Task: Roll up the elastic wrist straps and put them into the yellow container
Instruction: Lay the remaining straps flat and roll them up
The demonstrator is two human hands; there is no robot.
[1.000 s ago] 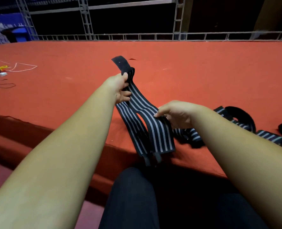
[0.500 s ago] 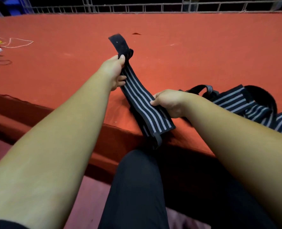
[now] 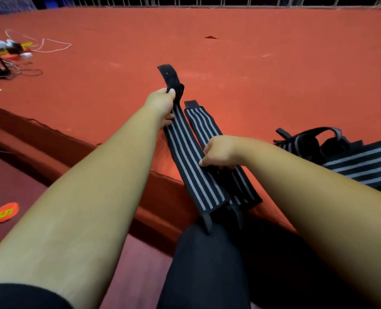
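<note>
Our left hand point(image 3: 162, 105) pinches the far end of a long black elastic strap with grey stripes point(image 3: 189, 157), just under its plain black tab point(image 3: 168, 74), which sticks up. Our right hand point(image 3: 218, 151) sits with curled fingers on the middle of this strap and on a second striped strap point(image 3: 204, 123) just beside it. Its fingertips are hidden, so we cannot tell if it pinches or only presses. Both straps lie flat on the red carpet platform point(image 3: 274, 63). Their near ends hang over its edge onto a black trouser knee point(image 3: 207, 264). To the right, a heap of more striped straps point(image 3: 345, 152) runs out of view. Far left, a blurry tangle of cords point(image 3: 17, 52) is hard to make out.
</note>
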